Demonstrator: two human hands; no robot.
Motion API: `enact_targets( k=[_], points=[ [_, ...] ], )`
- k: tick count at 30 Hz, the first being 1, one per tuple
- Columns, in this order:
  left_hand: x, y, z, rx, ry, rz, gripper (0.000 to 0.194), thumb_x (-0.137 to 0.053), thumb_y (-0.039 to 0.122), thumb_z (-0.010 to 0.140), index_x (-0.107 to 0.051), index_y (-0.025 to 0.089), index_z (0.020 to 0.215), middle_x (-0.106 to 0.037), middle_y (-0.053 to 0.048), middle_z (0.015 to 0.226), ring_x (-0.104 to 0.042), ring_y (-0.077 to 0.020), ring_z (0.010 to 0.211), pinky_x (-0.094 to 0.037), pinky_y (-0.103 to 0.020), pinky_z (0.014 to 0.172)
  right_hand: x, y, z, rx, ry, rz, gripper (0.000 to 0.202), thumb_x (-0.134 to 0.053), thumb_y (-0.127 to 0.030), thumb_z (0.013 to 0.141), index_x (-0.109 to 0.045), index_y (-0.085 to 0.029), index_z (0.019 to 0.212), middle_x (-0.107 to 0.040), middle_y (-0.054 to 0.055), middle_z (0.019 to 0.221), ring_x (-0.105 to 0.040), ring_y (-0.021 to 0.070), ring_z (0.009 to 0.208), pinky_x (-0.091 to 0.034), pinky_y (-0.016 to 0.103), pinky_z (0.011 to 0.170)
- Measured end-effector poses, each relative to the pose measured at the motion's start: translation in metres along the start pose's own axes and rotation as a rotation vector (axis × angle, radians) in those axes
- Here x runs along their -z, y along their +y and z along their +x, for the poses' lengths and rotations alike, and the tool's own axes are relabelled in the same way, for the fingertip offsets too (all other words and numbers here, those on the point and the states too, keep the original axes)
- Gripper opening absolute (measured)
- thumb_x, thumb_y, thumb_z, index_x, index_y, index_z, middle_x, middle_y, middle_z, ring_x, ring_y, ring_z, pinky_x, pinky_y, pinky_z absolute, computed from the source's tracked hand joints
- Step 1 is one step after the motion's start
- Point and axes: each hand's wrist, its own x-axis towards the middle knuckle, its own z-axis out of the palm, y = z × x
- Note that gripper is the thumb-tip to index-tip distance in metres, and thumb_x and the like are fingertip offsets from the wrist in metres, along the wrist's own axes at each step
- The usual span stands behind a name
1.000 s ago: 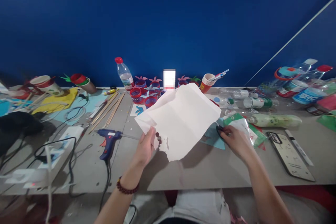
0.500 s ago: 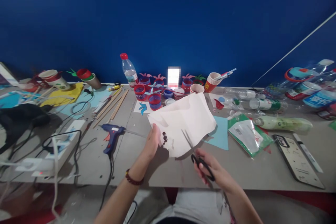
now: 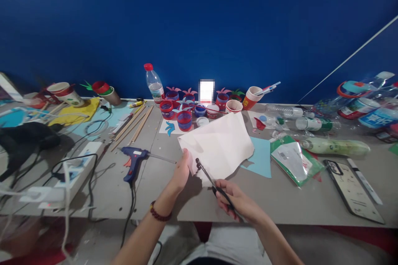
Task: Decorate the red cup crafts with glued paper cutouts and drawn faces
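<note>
A large sheet of white paper (image 3: 224,140) with an uneven edge is held up over the table by my left hand (image 3: 181,172), which grips its left edge. Small dark marks (image 3: 198,166) show near the paper's lower left part. My right hand (image 3: 231,198) is closed round the black handles of a pair of scissors (image 3: 206,174). The blades point up and left, their tips at the dark marks, and look nearly closed. Whether they touch the paper I cannot tell.
A blue glue gun (image 3: 135,161) and wooden sticks (image 3: 139,126) lie left of the paper. Behind it stand decorated red and blue cups (image 3: 184,120) and a bottle (image 3: 154,85). Light blue paper (image 3: 261,157), a green packet (image 3: 292,161) and a phone (image 3: 353,190) lie to the right.
My right hand has moved left with the scissors, and their blades, spread before, are now nearly together at the dark marks. The paper has shifted slightly.
</note>
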Motion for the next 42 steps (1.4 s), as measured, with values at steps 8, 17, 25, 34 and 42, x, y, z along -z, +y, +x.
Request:
enact_targets(
  k=[8, 17, 25, 34, 42],
  points=[
    [-0.012, 0.002, -0.010, 0.014, -0.029, 0.054, 0.026, -0.067, 0.042, 0.076, -0.068, 0.017, 0.080, -0.072, -0.006, 0.078, -0.067, -0.0242, 0.087, -0.053, -0.033, 0.077, -0.013, -0.002, 0.009, 0.066, 0.097, -0.039, 0.039, -0.058, -0.056, 0.081, -0.039, -0.024, 0.090, -0.046, -0.013, 0.054, -0.030, 0.0015, 0.033, -0.020, 0.011, 0.027],
    [-0.011, 0.005, -0.007, -0.132, -0.029, 0.108, 0.022, -0.067, 0.032, 0.078, -0.066, 0.022, 0.098, -0.072, -0.003, 0.096, -0.065, -0.0174, 0.087, -0.049, -0.025, 0.076, -0.019, 0.002, 0.013, 0.083, 0.192, -0.049, 0.039, -0.061, -0.055, 0.079, -0.037, -0.024, 0.084, -0.044, -0.014, 0.053, -0.031, 0.0014, 0.031, -0.018, 0.011, 0.026],
    [-0.027, 0.011, -0.009, -0.027, -0.080, 0.153, 0.034, -0.077, 0.047, 0.068, -0.066, 0.016, 0.074, -0.064, 0.001, 0.066, -0.056, -0.0112, 0.059, -0.043, -0.023, 0.059, -0.014, -0.006, 0.010, 0.139, 0.202, 0.066, 0.051, -0.058, -0.069, 0.076, -0.044, -0.021, 0.085, -0.052, -0.008, 0.055, -0.042, 0.0046, 0.035, -0.028, 0.014, 0.030],
    [-0.049, 0.014, 0.014, -0.056, -0.190, 0.100, 0.039, -0.078, 0.051, 0.066, -0.062, 0.016, 0.066, -0.057, 0.002, 0.058, -0.051, -0.0100, 0.054, -0.040, -0.023, 0.054, -0.009, -0.022, 0.023, 0.292, 0.193, 0.152, 0.056, -0.051, -0.074, 0.079, -0.052, -0.018, 0.081, -0.051, -0.004, 0.057, -0.048, 0.0082, 0.043, -0.037, 0.020, 0.038],
    [-0.038, 0.000, 0.023, -0.081, -0.206, 0.061, 0.039, -0.076, 0.052, 0.068, -0.060, 0.017, 0.062, -0.057, 0.001, 0.058, -0.051, -0.0113, 0.056, -0.043, -0.025, 0.058, -0.011, -0.025, 0.028, 0.250, 0.210, 0.109, 0.061, -0.058, -0.078, 0.068, -0.049, -0.018, 0.077, -0.048, -0.006, 0.055, -0.045, 0.0062, 0.042, -0.031, 0.017, 0.037]
  ],
)
